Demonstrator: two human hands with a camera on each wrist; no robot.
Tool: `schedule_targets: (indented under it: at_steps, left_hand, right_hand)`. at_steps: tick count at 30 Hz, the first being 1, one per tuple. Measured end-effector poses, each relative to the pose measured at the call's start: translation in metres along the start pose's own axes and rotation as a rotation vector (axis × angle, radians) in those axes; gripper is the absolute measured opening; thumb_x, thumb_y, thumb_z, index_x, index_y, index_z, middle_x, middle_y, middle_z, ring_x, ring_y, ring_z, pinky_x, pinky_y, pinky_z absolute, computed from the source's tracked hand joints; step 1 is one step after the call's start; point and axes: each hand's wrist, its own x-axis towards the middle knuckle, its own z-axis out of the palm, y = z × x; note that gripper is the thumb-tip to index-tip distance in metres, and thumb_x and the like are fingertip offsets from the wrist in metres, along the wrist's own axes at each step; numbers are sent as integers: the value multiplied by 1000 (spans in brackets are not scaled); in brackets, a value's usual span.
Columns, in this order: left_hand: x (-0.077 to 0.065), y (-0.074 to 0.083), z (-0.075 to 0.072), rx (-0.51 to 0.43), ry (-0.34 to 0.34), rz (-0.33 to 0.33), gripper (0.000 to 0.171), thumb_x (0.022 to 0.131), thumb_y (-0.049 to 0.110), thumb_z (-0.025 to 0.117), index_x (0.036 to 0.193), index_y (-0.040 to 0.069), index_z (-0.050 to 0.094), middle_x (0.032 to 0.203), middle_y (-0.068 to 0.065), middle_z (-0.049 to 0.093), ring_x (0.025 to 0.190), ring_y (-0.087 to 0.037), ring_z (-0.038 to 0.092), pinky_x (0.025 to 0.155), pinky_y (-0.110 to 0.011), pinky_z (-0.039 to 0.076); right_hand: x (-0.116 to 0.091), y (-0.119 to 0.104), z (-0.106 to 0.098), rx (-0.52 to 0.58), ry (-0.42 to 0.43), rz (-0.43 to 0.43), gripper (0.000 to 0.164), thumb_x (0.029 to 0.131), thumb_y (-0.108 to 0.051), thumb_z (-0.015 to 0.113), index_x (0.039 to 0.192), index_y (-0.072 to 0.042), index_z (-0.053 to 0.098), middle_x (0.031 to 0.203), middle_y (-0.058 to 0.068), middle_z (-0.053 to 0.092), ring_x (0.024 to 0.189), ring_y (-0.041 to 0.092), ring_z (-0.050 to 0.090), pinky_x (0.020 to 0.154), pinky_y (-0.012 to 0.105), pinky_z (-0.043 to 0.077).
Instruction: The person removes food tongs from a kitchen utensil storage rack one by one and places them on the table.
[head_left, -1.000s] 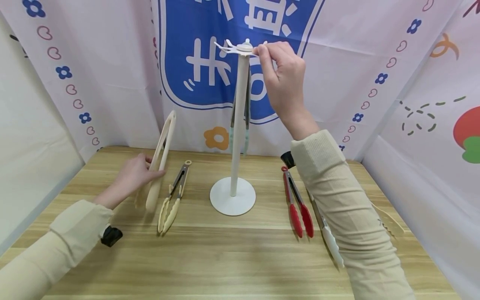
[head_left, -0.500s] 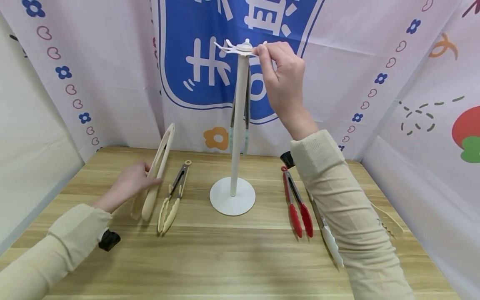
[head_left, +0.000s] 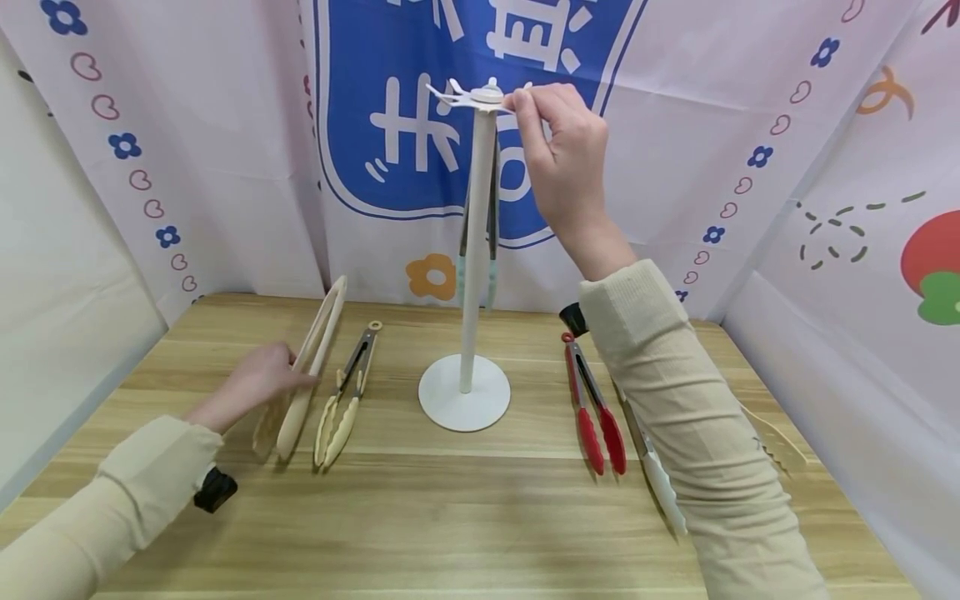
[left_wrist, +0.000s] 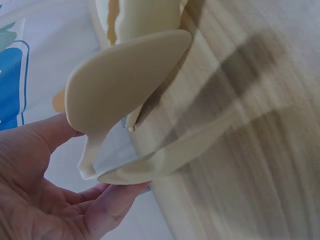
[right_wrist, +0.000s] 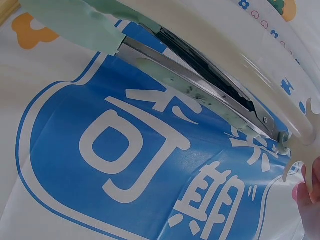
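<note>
My left hand (head_left: 255,379) grips a pair of beige tongs (head_left: 296,421) by its arms, low over the left part of the table. The tongs lean, looped end up and toward the back; in the left wrist view their broad heads (left_wrist: 125,75) spread apart above the wood. High in the middle, my right hand (head_left: 566,158) pinches one hook of the white stand's top (head_left: 457,98). From a hook on the stand's far side hang mint-tipped metal tongs (right_wrist: 190,85), partly hidden behind the pole (head_left: 471,292) in the head view.
Yellow-tipped tongs (head_left: 342,429) lie right of my left hand. Red tongs (head_left: 613,437) lie right of the stand's round base (head_left: 450,408). White-tipped tongs (head_left: 663,492) and pale tongs (head_left: 783,446) are partly hidden by my right sleeve (head_left: 697,417). Printed cloth walls enclose the table.
My left hand has come down and slightly toward me with the beige tongs, whose looped end has dropped. My right hand keeps its place on the hook.
</note>
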Motion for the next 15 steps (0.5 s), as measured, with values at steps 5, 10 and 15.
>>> schedule_targets:
  at_steps: [5,10,15]
  left_hand:
    - [-1,-5,4,1,-28,-18,31,78,23,67,77,-6,56,65,-11,55,54,-18,52,48,-29,49]
    - [1,-12,8,19,-44,-28,28,78,23,66,71,-2,56,62,-8,54,51,-16,51,47,-28,48]
    - [1,-16,11,25,-66,-28,26,78,23,66,70,1,55,62,-8,54,52,-16,50,47,-27,47]
  right_hand:
    - [0,0,0,-10,-7,-6,31,96,-15,44,91,4,68,91,13,67,89,19,56,82,16,40]
    - [0,0,0,-7,0,3,30,95,-14,45,91,4,68,90,13,67,88,19,56,81,16,40]
    - [-1,0,0,-6,3,7,29,95,-14,46,91,4,68,90,13,67,89,19,56,82,15,40]
